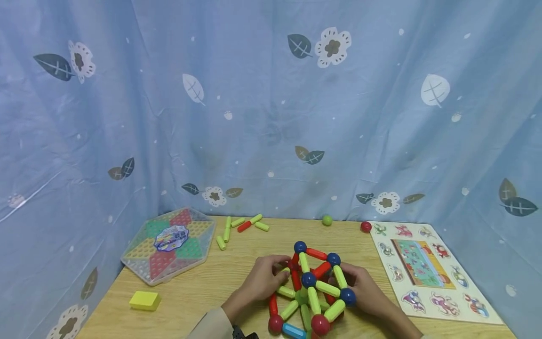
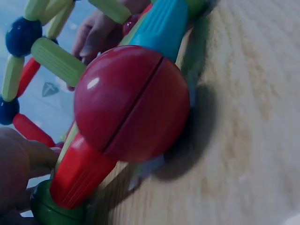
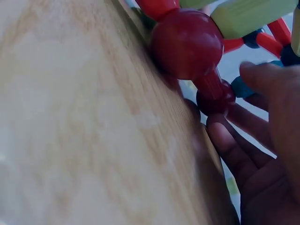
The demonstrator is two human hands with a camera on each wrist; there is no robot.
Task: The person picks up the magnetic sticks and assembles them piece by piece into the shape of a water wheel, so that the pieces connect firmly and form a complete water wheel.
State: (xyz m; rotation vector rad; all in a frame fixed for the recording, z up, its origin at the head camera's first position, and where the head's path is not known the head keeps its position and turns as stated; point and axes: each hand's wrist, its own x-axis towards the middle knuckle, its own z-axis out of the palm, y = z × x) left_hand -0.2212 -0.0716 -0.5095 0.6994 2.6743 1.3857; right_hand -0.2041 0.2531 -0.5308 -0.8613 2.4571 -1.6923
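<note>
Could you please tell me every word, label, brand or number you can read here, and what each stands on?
No text is legible in these views.
Oval label on the hexagonal game board: too small and blurred to read.
Puzzle board: pictures; any print is too small to tell.
Ball-and-rod structure: no lettering seen.

Stick model (image 1: 308,279): on the table (image 1: 195,282)
Left hand (image 1: 263,278): at the model's left
Right hand (image 1: 363,293): at the model's right
Game board (image 1: 169,247): table's back left
Block (image 1: 145,301): before the game board
Loose sticks (image 1: 244,226): right of the game board
Puzzle board (image 1: 436,296): right of the right hand
Rear ball (image 1: 327,220): behind the model
Corner ball (image 1: 366,227): at the puzzle board's back-left corner
Curtain (image 1: 254,117): behind and beside the table
</note>
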